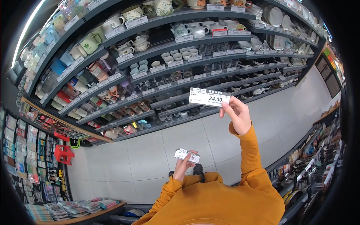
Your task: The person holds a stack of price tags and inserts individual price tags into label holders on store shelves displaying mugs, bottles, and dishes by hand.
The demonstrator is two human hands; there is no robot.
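A white price tag printed "24.00" is pinched by its right end between the thumb and fingers of my right hand. That hand is raised in front of the lower shelves, with the tag's printed side facing me. Lower down, my left hand grips more price tags, which look like a small stack. Fingers cover part of their print, so only a piece of a number shows. Both arms wear mustard-yellow sleeves.
Curved-looking shelves ahead carry mugs, teapots, cups, glasses and plates, with price tags along their edges. A red stool stands on the tiled floor at left. Kitchen tools hang on a rack at right. Packaged goods lie behind left.
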